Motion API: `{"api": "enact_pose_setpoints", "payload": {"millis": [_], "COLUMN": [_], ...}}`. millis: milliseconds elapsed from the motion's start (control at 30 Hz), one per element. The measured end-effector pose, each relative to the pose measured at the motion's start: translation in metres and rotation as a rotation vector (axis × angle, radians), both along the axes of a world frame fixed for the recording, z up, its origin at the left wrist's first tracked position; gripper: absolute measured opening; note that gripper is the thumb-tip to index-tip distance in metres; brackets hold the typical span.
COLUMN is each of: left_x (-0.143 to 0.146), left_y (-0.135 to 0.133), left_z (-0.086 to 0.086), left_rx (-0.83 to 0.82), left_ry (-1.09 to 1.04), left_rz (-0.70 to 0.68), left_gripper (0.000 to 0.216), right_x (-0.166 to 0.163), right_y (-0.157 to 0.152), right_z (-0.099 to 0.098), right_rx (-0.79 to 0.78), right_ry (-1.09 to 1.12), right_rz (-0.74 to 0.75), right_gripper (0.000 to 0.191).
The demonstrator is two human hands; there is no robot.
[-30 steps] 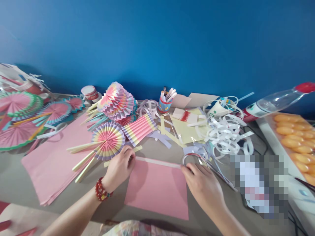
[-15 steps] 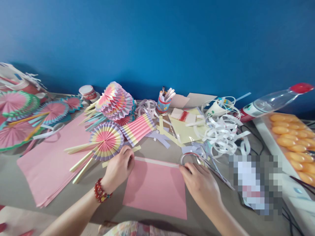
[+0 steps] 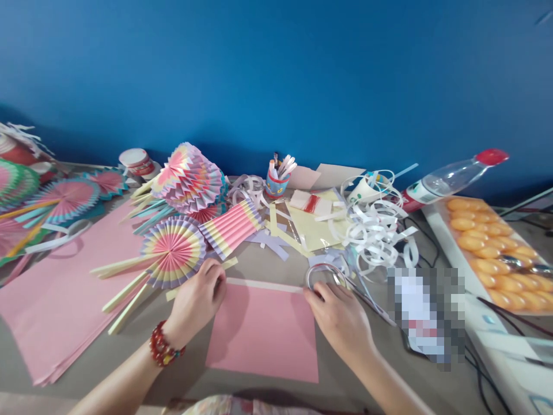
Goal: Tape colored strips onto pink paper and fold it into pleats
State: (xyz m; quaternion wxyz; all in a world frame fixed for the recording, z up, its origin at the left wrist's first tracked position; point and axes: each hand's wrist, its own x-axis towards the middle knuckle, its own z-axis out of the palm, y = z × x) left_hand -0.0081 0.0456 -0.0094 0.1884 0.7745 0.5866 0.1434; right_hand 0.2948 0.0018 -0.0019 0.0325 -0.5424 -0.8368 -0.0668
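Observation:
A pink sheet of paper point(image 3: 263, 331) lies flat on the grey table in front of me. Along its far edge runs a narrow white strip point(image 3: 264, 285). My left hand point(image 3: 197, 300), with a red bead bracelet point(image 3: 164, 344) at the wrist, has its fingers curled closed at the sheet's far left corner. At the far right corner, my right hand point(image 3: 341, 317) pinches the edge, thumb toward the strip. The fingertips of both hands are partly hidden. Just beyond the right hand lies a roll of tape point(image 3: 317, 268), partly covered by it.
Left of me are a pleated paper fan point(image 3: 173, 252) with pale sticks, more fans and a pink paper stack point(image 3: 64, 300). A folded striped strip point(image 3: 231, 227), a pen cup point(image 3: 277, 184), curled white paper strips point(image 3: 375, 230), a bottle point(image 3: 449, 178) and a boxed yellow item point(image 3: 488, 230) stand beyond.
My view has turned slightly to the right, so everything sits further left in the picture. Both hands stay at the far corners of the pink sheet, with little visible movement.

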Motion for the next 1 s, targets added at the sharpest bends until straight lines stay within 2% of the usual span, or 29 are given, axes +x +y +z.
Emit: {"api": "enact_pose_setpoints", "payload": {"millis": [1000], "left_x": [0.0011], "left_y": [0.0009], "left_z": [0.0008], "left_rx": [0.02], "left_ry": [0.005], "left_rz": [-0.006], "left_gripper": [0.009], "right_x": [-0.0014], "right_y": [-0.0007], "right_z": [-0.0025], "right_rx": [-0.007], "right_ry": [-0.014], "right_rz": [-0.027], "right_gripper": [0.022]}}
